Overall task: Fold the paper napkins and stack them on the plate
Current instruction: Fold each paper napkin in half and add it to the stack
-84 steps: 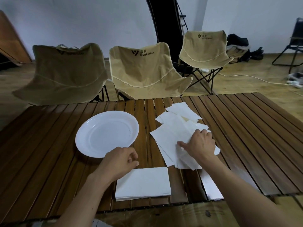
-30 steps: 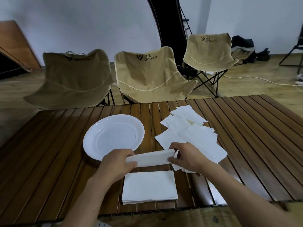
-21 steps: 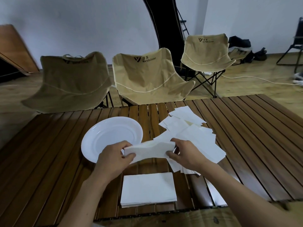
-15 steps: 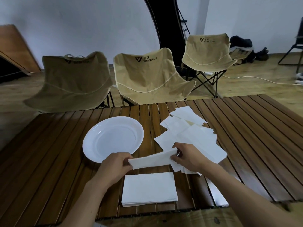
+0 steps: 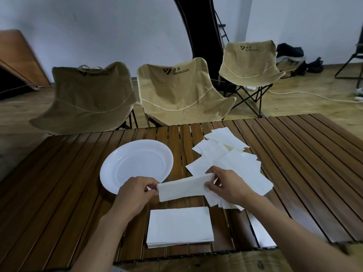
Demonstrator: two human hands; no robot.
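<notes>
A white paper napkin (image 5: 182,188) hangs in the air between my two hands, just above the table. My left hand (image 5: 135,192) pinches its left end and my right hand (image 5: 228,184) pinches its right end. The white plate (image 5: 137,163) lies bare on the slatted wooden table, just beyond my left hand. A loose spread of unfolded napkins (image 5: 235,163) lies to the right of the plate, partly under my right hand. A squared pile of folded napkins (image 5: 179,225) rests near the table's front edge, below the held napkin.
The wooden slat table (image 5: 306,154) stretches to the right. Another napkin (image 5: 262,235) lies at the front edge under my right forearm. Three tan folding chairs (image 5: 180,93) stand behind the table. A white cable (image 5: 306,95) runs across the floor.
My right hand took a napkin from the loose spread and my left hand joined it. Both hands lifted it, then lowered it a little over the last half second.
</notes>
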